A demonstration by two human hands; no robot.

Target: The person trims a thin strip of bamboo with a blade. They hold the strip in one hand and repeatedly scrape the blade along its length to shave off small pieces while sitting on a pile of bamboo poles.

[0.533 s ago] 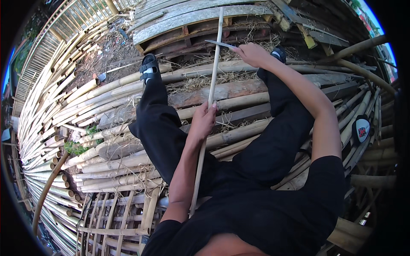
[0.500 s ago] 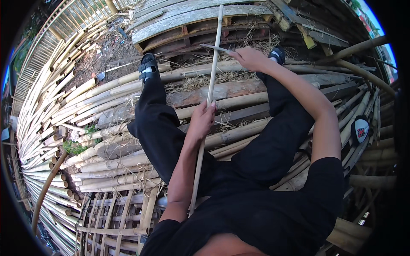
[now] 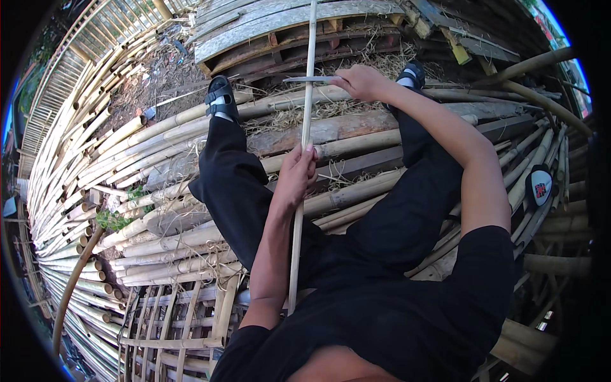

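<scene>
A long, pale bamboo strip (image 3: pixel 308 108) runs from my lap up past the top of the view. My left hand (image 3: pixel 297 172) is closed around its middle, thumb along the strip. Farther up, my right hand (image 3: pixel 361 83) grips a knife, its handle hidden in my fingers. The knife's thin blade (image 3: pixel 299 79) lies crosswise over the strip and points left, touching or very near it. Thin curled shavings (image 3: pixel 280 121) lie on the poles between my feet.
Stacked wooden pallets (image 3: pixel 254 38) stand beyond my feet. Many bamboo poles (image 3: pixel 165 245) lie under and left of me. A bamboo lattice (image 3: pixel 172 342) is at lower left, a curved stick (image 3: pixel 75 274) beside it. To the right lies a black-and-white cap-like object (image 3: pixel 540 186).
My right hand and the knife have come slightly nearer along the strip, and the blade lies more level. The strip's far end has swung left and out of view.
</scene>
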